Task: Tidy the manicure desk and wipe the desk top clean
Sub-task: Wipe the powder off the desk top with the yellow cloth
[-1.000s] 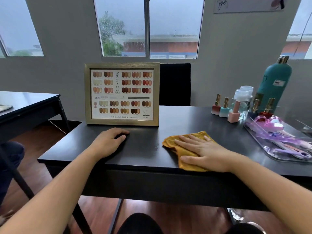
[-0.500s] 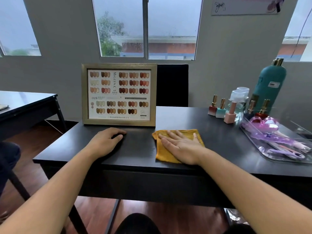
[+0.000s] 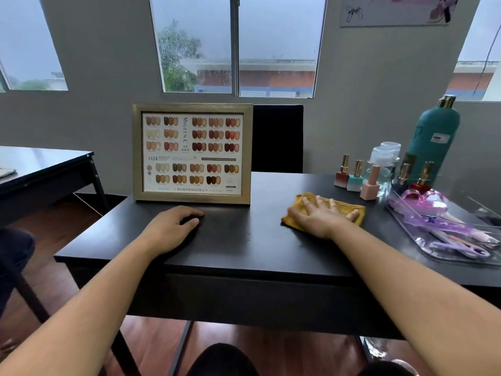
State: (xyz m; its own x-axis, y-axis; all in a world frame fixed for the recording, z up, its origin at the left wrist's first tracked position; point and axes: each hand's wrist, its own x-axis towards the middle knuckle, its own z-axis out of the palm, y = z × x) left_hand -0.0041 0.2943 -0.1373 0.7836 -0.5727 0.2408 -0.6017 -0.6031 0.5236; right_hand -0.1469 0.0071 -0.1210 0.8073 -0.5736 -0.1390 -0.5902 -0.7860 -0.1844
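Black surface (image 3: 244,248) bearing a framed nail-colour chart (image 3: 192,153) just beyond the loosely curled fingers of the left hand (image 3: 168,232), which rests there holding nothing. A clear tray (image 3: 450,257) lies right of the right hand (image 3: 317,219), whose fingers (image 3: 321,203) are spread flat, pressing the yellow cloth (image 3: 345,207) beneath them. Polish bottles (image 3: 355,177) stand beyond the fingertips.

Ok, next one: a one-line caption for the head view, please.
Right hand presses a yellow cloth on the black desk; left hand rests before the framed colour chart.
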